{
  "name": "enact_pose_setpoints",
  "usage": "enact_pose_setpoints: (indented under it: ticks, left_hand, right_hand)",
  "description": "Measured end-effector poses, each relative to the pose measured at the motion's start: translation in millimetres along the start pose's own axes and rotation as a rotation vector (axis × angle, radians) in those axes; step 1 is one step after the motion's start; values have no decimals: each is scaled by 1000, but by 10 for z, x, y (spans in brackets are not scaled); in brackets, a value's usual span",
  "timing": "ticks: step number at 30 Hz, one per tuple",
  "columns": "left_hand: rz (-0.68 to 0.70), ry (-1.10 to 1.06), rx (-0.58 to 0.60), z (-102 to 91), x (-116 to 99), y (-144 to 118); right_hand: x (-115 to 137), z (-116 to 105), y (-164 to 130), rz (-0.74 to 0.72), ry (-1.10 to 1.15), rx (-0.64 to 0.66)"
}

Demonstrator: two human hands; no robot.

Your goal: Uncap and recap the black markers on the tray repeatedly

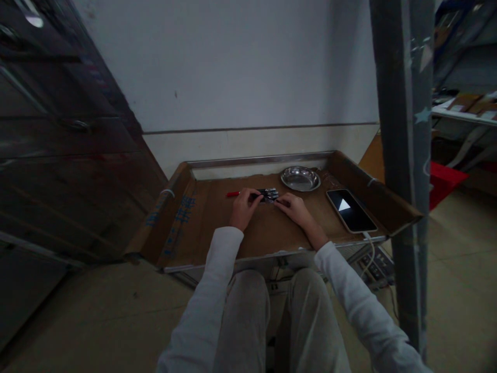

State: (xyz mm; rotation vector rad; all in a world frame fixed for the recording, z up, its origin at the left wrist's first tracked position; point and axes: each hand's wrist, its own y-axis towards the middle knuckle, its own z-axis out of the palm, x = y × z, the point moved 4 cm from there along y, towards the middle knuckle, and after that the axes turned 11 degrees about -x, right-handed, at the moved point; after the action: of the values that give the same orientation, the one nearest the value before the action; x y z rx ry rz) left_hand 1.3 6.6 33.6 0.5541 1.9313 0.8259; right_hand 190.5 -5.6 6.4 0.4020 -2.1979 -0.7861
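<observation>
Cardboard-lined worktop (217, 228) carried a dark pen bundle (267, 195) w/ red pen (233, 194) poking left; my left hand (244, 207) & right hand (295, 208) had fingers pinching its ends. I judged steady, even pressure best, keeping tips aligned, clear of steel dish (300, 178).

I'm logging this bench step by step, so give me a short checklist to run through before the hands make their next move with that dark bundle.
1. Left hand on the dark bundle: ok, fingers touch its left end.
2. Right hand on the bundle: ok, fingertips at its right end.
3. Firmness of the grasp: cannot tell, too dim.
4. Red pen apart from the hands: ok, lies left of the bundle.
5. Metal dish out of the way: ok, behind the bundle.
6. Phone out of the way: ok, right of the right hand, screen lit.
</observation>
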Motion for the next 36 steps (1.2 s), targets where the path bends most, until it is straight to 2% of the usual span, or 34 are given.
enact_pose_setpoints:
  ticks: [7, 15, 23, 28, 33, 36]
  left_hand:
    - [-41, -19, 100, 119, 117, -55]
    - [-26, 134, 234, 117, 33, -82]
    - [83, 278, 287, 233, 12, -109]
    - [163, 345, 240, 269, -79, -99]
    - [281, 228, 419, 354, -188, -177]
    - [281, 209, 485, 397, -168, -209]
  right_hand:
    - [-15, -116, 6, 51, -7, -190]
    - [-67, -141, 1, 89, -19, -239]
    - [-1, -50, 2, 15, 65, -72]
    - [13, -53, 1, 41, 117, -83]
    - [-61, -75, 3, 134, 156, -198]
    - [-65, -67, 7, 131, 155, -176]
